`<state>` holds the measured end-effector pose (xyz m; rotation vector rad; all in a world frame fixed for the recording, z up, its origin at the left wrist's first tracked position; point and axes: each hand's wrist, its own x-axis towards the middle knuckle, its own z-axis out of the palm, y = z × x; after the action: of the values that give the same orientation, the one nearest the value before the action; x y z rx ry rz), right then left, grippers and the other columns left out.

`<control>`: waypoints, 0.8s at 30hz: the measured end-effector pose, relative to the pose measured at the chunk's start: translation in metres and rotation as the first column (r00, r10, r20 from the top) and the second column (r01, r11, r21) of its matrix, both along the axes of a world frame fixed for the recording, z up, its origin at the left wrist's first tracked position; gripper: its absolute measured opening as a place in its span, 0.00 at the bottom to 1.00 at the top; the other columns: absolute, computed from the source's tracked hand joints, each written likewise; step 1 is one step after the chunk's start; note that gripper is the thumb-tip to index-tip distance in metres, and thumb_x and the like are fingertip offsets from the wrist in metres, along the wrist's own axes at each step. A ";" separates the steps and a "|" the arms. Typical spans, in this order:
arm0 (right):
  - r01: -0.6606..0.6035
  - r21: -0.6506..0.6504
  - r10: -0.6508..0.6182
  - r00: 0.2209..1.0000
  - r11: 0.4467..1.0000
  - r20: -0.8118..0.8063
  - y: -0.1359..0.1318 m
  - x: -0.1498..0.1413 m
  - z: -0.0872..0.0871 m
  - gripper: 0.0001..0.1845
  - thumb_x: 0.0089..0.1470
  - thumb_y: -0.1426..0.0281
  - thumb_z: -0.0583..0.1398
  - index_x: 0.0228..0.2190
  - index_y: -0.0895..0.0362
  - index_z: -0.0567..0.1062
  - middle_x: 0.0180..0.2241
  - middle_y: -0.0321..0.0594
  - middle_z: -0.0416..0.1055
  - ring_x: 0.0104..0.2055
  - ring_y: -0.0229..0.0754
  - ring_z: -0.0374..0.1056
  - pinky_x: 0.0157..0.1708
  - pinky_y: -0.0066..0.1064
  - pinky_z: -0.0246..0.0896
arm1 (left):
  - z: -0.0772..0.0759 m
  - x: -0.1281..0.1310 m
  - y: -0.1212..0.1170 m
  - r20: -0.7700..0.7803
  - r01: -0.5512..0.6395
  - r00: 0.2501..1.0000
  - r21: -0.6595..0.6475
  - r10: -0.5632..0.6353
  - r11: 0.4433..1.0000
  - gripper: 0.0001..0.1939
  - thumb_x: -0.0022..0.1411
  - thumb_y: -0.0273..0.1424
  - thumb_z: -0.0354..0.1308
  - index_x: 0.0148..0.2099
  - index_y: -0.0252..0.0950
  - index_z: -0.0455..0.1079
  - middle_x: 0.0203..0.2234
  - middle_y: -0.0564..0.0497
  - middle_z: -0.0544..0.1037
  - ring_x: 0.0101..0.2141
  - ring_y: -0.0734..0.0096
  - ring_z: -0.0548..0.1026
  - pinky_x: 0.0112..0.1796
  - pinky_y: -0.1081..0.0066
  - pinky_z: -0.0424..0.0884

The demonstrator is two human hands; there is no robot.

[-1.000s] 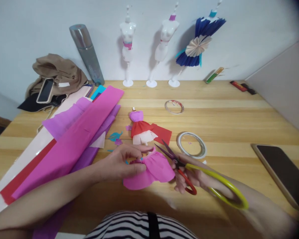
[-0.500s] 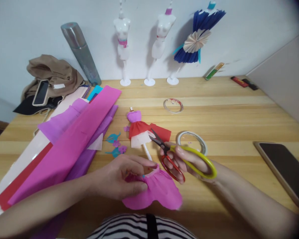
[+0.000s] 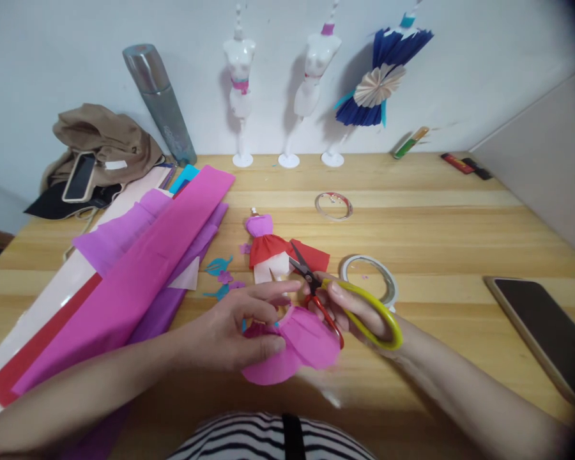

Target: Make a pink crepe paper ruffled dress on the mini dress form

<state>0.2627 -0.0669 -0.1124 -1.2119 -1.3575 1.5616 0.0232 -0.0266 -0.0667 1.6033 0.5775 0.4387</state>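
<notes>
My left hand is closed on a gathered pink paper skirt, thumb below and index finger stretched along its top edge. In my right hand is a pair of scissors with one yellow and one red handle. The blades are parted and point up and left, above the skirt's waist. Just beyond them a small dress form lies on the table, dressed in purple, red and white paper. A red paper piece sits beside it. Blue leaf and purple flower cutouts lie to its left.
Colored paper sheets cover the left of the table. Behind stand a bottle, two bare white dress forms and a blue-dressed one. Tape rolls, a phone and a glue stick are to the right.
Both hands have shifted slightly. The skirt is raised and tipped, its lower edge now higher. The scissors have moved a little left, with the blades still parted.
</notes>
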 end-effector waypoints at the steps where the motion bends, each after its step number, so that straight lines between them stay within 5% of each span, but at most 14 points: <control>1: -0.028 -0.084 0.021 0.997 0.996 -0.077 0.000 -0.001 -0.001 0.25 0.61 0.46 0.53 0.36 0.56 0.68 0.24 0.34 0.68 0.15 0.34 0.64 0.12 0.25 0.56 | 0.000 0.000 0.000 0.000 0.009 1.000 -0.002 -0.009 1.000 0.11 0.60 0.30 0.61 0.27 0.35 0.66 0.63 0.40 0.68 0.63 0.54 0.66 0.60 0.55 0.60; 4: -0.080 -0.231 0.028 0.976 0.970 -0.217 0.000 -0.002 -0.003 0.25 0.58 0.45 0.57 0.35 0.56 0.66 0.25 0.31 0.65 0.16 0.31 0.64 0.13 0.22 0.56 | -0.002 0.001 0.000 0.006 0.029 1.000 -0.005 -0.029 1.000 0.13 0.60 0.31 0.61 0.25 0.35 0.64 0.61 0.39 0.70 0.62 0.53 0.67 0.59 0.56 0.62; 15: -0.118 -0.190 0.077 0.975 0.975 -0.210 0.007 -0.003 -0.008 0.26 0.60 0.46 0.56 0.31 0.57 0.66 0.23 0.31 0.64 0.16 0.29 0.62 0.14 0.20 0.56 | -0.007 -0.002 0.000 -0.033 0.045 0.998 0.019 -0.045 0.999 0.17 0.59 0.31 0.61 0.22 0.35 0.60 0.61 0.40 0.70 0.58 0.55 0.71 0.54 0.61 0.65; 24: -0.080 -0.266 -0.003 0.955 0.961 -0.297 0.011 -0.008 -0.009 0.26 0.56 0.46 0.60 0.37 0.57 0.66 0.22 0.28 0.65 0.13 0.28 0.59 0.11 0.20 0.55 | -0.007 -0.001 0.000 0.018 0.053 0.998 0.041 -0.053 0.998 0.19 0.58 0.30 0.61 0.21 0.36 0.56 0.48 0.39 0.78 0.58 0.54 0.71 0.51 0.62 0.67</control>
<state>0.2549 -0.0564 -0.1210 -1.0599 -0.9999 1.9218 0.0225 -0.0271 -0.0739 1.6479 0.5132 0.4284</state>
